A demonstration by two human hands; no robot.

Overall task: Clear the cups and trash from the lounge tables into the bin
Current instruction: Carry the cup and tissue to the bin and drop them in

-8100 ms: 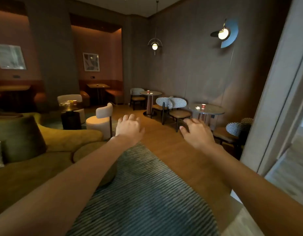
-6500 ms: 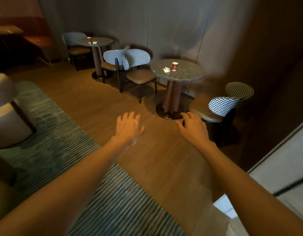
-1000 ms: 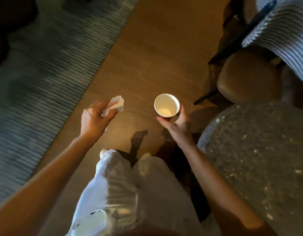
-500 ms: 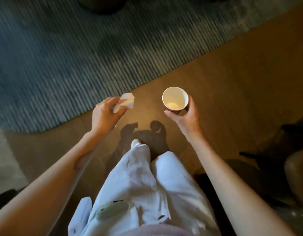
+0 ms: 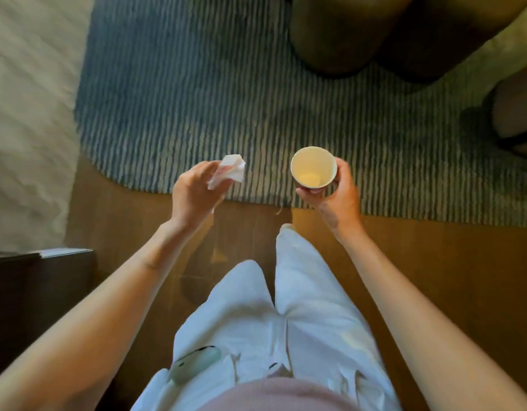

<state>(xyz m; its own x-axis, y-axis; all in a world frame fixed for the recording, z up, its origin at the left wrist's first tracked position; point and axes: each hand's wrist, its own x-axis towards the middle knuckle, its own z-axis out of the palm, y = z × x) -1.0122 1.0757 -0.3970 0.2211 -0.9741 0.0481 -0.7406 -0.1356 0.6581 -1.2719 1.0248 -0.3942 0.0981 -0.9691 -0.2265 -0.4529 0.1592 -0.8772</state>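
Observation:
My right hand grips a small paper cup from below and from the side; the cup stands upright, its pale inside showing a little residue at the bottom. My left hand pinches a crumpled white napkin between thumb and fingers. Both are held out in front of me at waist height, over the edge of a striped rug. No bin is in view.
A blue-grey striped rug lies ahead on the wooden floor. Olive sofa bases stand at the top, a chair leg and seat at the right. A pale floor lies left, dark furniture at lower left.
I have turned away from the round table, carrying cup and napkin. The rug's edge now lies directly ahead and the sofa bases have come into view.

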